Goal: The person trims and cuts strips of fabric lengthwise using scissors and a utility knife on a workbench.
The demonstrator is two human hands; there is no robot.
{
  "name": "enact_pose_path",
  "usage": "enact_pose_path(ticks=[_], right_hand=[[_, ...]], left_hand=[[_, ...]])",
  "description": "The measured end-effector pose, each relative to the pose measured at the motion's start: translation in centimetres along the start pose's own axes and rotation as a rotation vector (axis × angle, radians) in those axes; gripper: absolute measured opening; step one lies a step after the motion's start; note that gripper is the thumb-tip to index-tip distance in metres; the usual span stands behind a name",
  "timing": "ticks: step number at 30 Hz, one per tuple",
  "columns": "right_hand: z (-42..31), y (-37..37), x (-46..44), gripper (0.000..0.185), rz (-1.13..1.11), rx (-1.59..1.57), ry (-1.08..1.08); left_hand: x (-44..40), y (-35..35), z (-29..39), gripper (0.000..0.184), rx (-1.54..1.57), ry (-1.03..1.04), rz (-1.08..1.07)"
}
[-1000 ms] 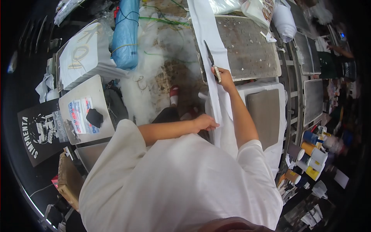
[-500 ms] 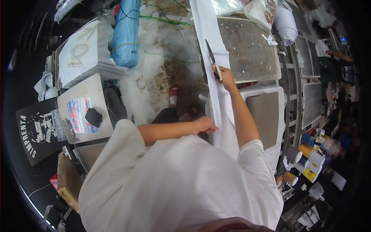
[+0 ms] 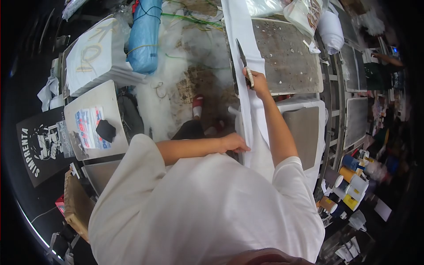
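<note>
While the right hand (image 3: 259,84) grips the scissors (image 3: 250,76), their blades point away along the white cloth (image 3: 240,21), which runs lengthwise beneath that grip back beside the left hand (image 3: 232,142), whose hold is unclear.

The cloth (image 3: 240,22) is running past the top edge; the far person's hand (image 3: 376,55) is blurring into the dim right side.
</note>
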State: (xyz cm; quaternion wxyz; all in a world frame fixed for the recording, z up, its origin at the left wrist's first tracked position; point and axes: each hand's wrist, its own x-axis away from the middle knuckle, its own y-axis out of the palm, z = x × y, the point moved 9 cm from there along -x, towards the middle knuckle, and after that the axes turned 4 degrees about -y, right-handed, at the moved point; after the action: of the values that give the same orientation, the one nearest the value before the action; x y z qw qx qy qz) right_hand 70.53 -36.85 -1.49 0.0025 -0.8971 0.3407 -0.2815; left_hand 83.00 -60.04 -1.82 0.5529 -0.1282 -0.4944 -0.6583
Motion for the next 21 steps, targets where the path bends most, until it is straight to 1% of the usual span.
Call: enact_pose_path(ticks=[4, 10, 12, 13, 16, 18, 21], right_hand=[[-0.5, 0.3, -1.0, 0.056, -0.013, -0.048, 0.018], [0.1, 0.3, -1.7, 0.056, 0.004, 0.013, 0.022], [0.2, 0.3, -2.2, 0.057, -0.014, 0.066, -0.06], [0.6, 0.1, -2.6, 0.057, -0.017, 0.067, -0.061], [-0.5, 0.4, -2.5, 0.054, -0.027, -0.011, -0.051], [-0.9, 0.6, -2.3, 0.05, -0.017, -0.05, 0.047], [-0.9, 0.6, -3.4, 0.048, -0.018, -0.026, 0.03]], left_hand=[[0.0, 0.0, -0.1, 0.023, 0.004, 0.012, -0.009], [0.5, 0.0, 0.2, 0.022, 0.004, 0.012, -0.01], [0.5, 0.0, 0.0, 0.022, -0.006, 0.009, -0.021], [0.4, -0.1, 0.0, 0.023, -0.02, 0.005, -0.029], [0.9, -0.3, 0.2, 0.024, -0.001, -0.008, -0.001], [0.9, -0.4, 0.1, 0.025, -0.002, -0.008, 0.0], [0.5, -0.5, -0.5, 0.026, -0.022, -0.008, -0.012]])
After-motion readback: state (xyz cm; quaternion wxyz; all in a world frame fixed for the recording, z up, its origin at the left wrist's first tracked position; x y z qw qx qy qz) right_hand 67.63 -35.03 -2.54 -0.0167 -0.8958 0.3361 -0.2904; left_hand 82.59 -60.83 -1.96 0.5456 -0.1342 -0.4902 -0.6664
